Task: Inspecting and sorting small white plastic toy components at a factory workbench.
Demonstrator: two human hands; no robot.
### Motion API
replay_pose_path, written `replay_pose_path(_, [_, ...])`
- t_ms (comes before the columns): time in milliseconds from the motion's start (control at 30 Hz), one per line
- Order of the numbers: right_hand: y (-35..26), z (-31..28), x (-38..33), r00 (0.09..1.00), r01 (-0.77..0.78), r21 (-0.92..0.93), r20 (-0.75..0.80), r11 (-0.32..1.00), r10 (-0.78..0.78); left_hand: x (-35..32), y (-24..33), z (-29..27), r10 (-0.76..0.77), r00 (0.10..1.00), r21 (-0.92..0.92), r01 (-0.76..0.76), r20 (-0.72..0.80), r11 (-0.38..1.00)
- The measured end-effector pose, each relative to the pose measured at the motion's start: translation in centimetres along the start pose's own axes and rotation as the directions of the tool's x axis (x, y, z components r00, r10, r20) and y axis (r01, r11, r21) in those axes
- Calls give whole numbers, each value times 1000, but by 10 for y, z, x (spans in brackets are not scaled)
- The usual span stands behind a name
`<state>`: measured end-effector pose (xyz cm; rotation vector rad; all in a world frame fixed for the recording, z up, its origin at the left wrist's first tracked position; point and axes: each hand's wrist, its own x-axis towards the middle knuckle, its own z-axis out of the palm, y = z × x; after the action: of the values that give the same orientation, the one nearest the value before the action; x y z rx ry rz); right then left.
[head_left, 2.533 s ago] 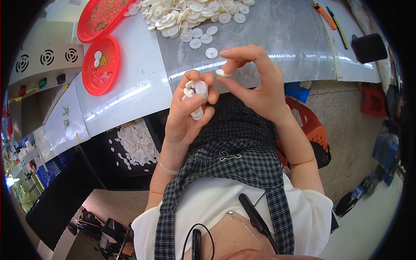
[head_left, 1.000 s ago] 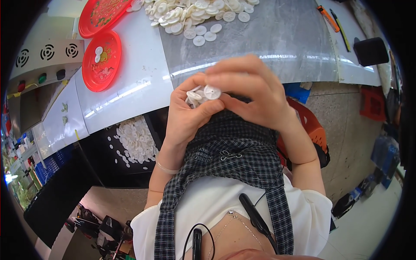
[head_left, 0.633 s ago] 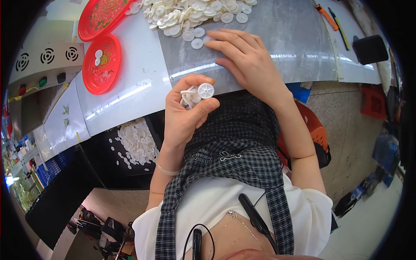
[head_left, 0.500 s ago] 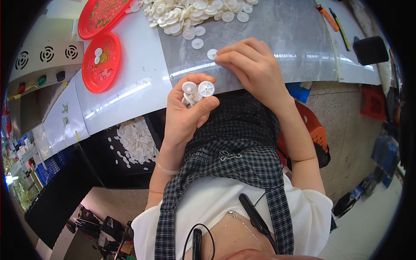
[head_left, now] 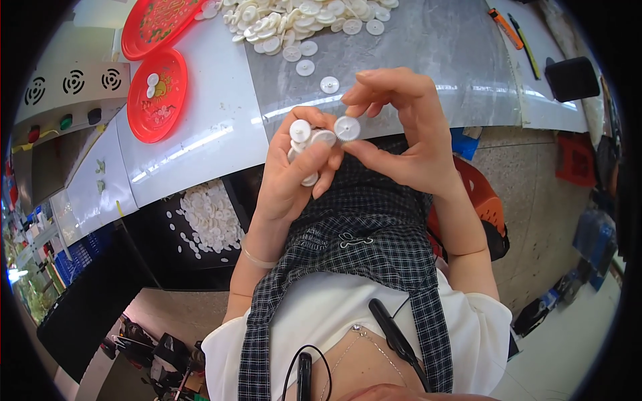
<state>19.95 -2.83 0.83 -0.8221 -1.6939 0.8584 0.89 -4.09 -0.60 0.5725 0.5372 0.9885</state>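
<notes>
Head view: your left hand, fingers closed on white gears; right hand, fingers curled at another gear, grip unclear, by near edge of tabletop. Likely light, stiff, slippery; pinch toothed rim.

1. Several white gears are held in the left hand, its thumb pressed across them.
2. A single white disc is held by its edge in the fingers of the right hand, just beside the left fingertips.
3. A heap of pale discs is spread along the far part of the grey surface; one loose disc is set apart nearer the hands.
4. Two white pieces are carried by a red plate.
5. More pieces are piled in a black tray.
</notes>
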Motion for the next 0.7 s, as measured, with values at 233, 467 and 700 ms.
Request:
replay_pose_path(233, [4,8,1,999,-34,210,27,977,29,1,4,4,-181,981,133,172,65,976])
replay_pose_path(467, [25,-1,10,996,-85,130,39,988,80,0,3,-5,-108,990,-15,110,86,994])
replay_pose_path(700, [28,15,13,999,-6,-585,23,811,24,2,11,-9,-12,1000,8,13,-19,1000])
